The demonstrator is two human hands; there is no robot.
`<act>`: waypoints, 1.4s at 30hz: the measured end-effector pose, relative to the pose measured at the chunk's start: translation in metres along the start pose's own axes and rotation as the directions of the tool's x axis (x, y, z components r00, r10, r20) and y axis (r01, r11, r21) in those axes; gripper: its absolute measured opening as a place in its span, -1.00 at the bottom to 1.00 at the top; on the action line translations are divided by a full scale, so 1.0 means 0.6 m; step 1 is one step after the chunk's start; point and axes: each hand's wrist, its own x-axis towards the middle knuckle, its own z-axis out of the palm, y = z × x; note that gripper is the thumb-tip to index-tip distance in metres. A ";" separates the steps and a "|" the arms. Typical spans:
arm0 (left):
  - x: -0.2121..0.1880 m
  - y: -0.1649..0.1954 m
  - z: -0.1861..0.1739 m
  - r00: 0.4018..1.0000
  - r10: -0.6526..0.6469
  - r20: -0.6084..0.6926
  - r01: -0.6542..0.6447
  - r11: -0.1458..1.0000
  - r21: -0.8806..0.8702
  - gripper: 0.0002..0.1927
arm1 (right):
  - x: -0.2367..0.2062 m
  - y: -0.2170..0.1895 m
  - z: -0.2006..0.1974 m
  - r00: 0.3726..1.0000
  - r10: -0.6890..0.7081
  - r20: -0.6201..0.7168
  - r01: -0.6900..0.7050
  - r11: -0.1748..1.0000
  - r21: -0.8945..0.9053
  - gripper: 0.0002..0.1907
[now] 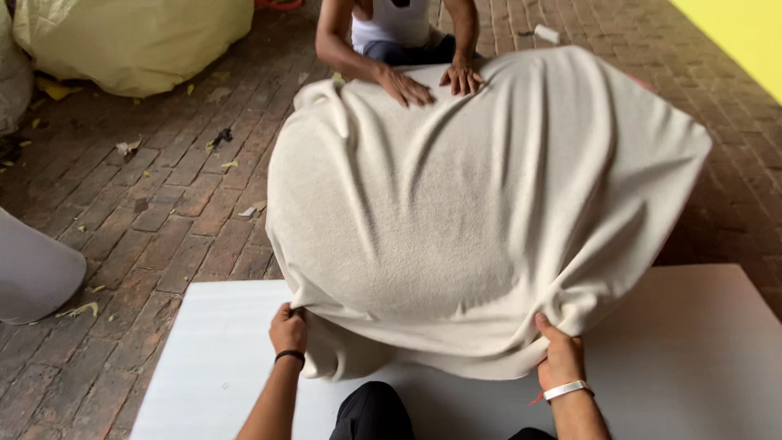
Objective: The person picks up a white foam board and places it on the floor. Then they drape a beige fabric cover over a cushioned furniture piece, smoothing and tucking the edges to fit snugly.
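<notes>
floor's reddish-brown brick paving (187, 204). a flat white foam sheet (692, 358) lies on it at the near edge; beyond that sheet are scattered yellow leaf scraps (81, 310) and bulging pale yellow sacks (130, 41).

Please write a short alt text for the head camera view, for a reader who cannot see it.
The left hand and right hand grip the near edge of a cream towel billowing above a white sheet. Opposite, another person's hands press its far edge, over a brick floor.
</notes>
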 end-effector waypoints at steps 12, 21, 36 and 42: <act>-0.130 0.366 -0.332 0.504 0.854 -0.131 -0.693 0.490 0.528 -0.78 | -0.115 -0.289 0.153 0.983 -0.178 -0.038 0.175 0.982 -0.065 -0.40; -0.296 0.105 -0.216 0.990 0.137 0.044 -0.136 0.792 0.595 -0.84 | 0.035 -0.027 -0.129 0.967 -0.185 -0.175 0.079 0.870 -0.486 -0.36; -0.140 0.275 0.074 0.654 0.659 0.372 -0.733 0.429 0.528 -0.43 | 0.219 0.258 -0.150 0.955 0.296 0.004 -0.290 0.936 -0.199 -0.34; -0.171 0.436 0.434 0.406 0.367 0.837 -0.913 0.130 0.386 -0.03 | 0.261 0.158 -0.169 0.908 0.279 0.312 -0.384 0.852 0.356 -0.20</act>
